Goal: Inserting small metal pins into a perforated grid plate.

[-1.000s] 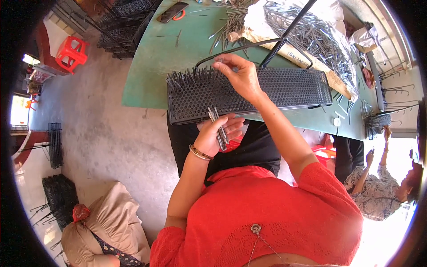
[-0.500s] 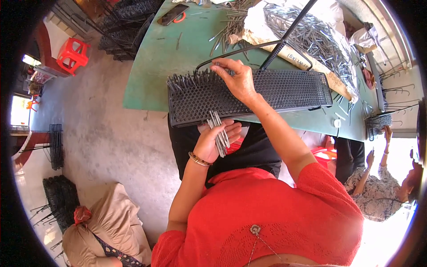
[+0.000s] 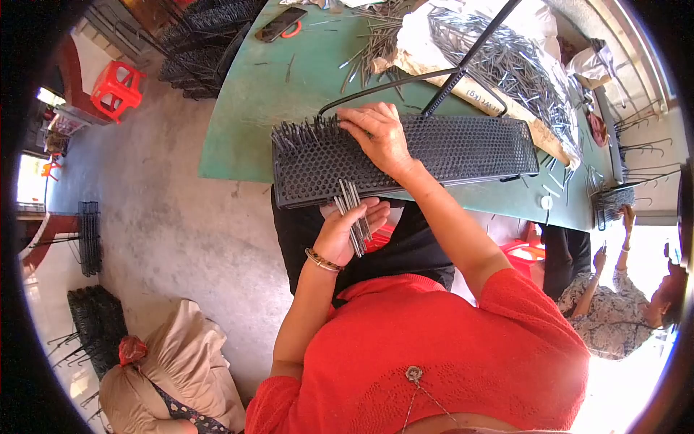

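A black perforated rack (image 3: 463, 148) with a honeycomb of small holes rests at the table's near edge, over my lap. Short dark rods (image 3: 293, 137) stand upright in several of its holes at the far left. My left hand (image 3: 338, 233) is below the rack's near edge, its thumb pressing a bundle of thin grey metal rods (image 3: 350, 199) against the fingers. Over the rack's left half, close to the standing rods, is my right hand (image 3: 383, 141). Its thumb and fingers come together in a pinch; whatever is between the tips cannot be made out.
Loose rods spill from an opened paper sack (image 3: 506, 69) on the green table (image 3: 246, 137). A black metal frame (image 3: 457, 72) rises behind the rack. A phone (image 3: 280, 25) lies at the back left. At the right a co-worker (image 3: 614, 311) handles another rack (image 3: 614, 199).
My right hand has shifted slightly left and its fingers have bent down toward the rack. My left hand with the rods is almost unmoved.
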`<state>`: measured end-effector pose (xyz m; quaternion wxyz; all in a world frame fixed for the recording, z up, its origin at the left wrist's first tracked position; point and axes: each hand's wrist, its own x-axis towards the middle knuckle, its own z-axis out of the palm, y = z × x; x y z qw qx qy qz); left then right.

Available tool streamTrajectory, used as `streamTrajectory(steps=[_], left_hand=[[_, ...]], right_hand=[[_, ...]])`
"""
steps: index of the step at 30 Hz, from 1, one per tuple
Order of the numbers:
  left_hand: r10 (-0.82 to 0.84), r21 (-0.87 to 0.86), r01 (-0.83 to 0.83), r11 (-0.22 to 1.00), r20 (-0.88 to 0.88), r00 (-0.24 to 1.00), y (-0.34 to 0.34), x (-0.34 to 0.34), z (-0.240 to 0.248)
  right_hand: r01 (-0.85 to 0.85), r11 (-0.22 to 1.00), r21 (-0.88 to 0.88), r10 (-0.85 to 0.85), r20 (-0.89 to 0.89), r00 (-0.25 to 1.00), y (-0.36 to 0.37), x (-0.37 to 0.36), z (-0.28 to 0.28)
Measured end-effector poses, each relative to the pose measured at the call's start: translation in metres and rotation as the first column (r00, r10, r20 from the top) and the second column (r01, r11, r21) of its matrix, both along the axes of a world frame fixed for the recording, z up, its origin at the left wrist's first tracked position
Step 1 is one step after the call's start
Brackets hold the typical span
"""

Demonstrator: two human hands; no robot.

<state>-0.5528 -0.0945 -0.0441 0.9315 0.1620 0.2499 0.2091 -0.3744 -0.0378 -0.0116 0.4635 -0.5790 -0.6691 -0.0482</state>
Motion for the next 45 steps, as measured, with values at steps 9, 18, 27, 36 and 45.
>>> streamTrajectory(steps=[9, 18, 27, 36, 45], left_hand=[[-0.012, 0.021, 0.012, 1.0, 0.004, 1.0, 0.001, -0.001, -0.002], [-0.018, 0.079, 0.014, 0.997, 0.048, 0.999, 0.002, -0.003, 0.007], [0.016, 0.215, -0.042, 0.976, 0.121, 0.993, 0.003, -0.01, 0.021], [0.084, 0.127, -0.097, 0.987, 0.1, 0.991, 0.006, -0.016, 0.009], [0.02, 0.119, -0.029, 0.992, 0.073, 0.997, 0.0, -0.018, 0.006]], right_hand=[[0.018, 1.0, 0.019, -0.022, 0.183, 0.983, -0.001, -0.002, 0.006], [0.012, 1.0, 0.027, -0.016, 0.156, 0.988, -0.01, -0.011, 0.015], [-0.598, 0.587, -0.545, 0.004, -0.737, 0.675, -0.05, -0.022, 0.026], [-0.421, 0.778, -0.467, 0.021, -0.649, 0.76, -0.017, -0.019, 0.028], [-0.174, 0.95, -0.26, -0.009, -0.577, 0.817, 0.02, -0.036, 0.029]])
